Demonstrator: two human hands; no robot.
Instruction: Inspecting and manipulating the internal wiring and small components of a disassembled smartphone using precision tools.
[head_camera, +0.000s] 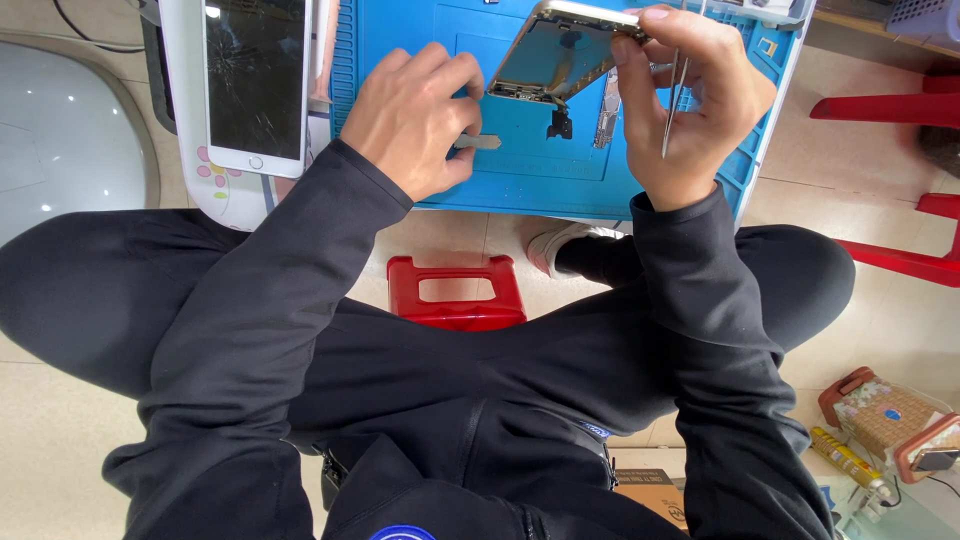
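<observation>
My right hand (690, 100) grips the upper edge of an opened phone housing (555, 55), tilted up over the blue work mat (520, 170). Thin metal tweezers (678, 95) hang down between the same hand's fingers. My left hand (415, 120) rests on the mat beside the housing's lower end, pinching a small flat grey tool (485, 142). Small dark and silver phone parts (605, 110) lie on the mat under the housing.
A white phone with a cracked black screen (255, 85) lies on a white device at the left. A red plastic stool (455, 292) sits below between my legs. More red stools (900, 105) stand at the right. A basket and small items (885, 420) sit on the floor, lower right.
</observation>
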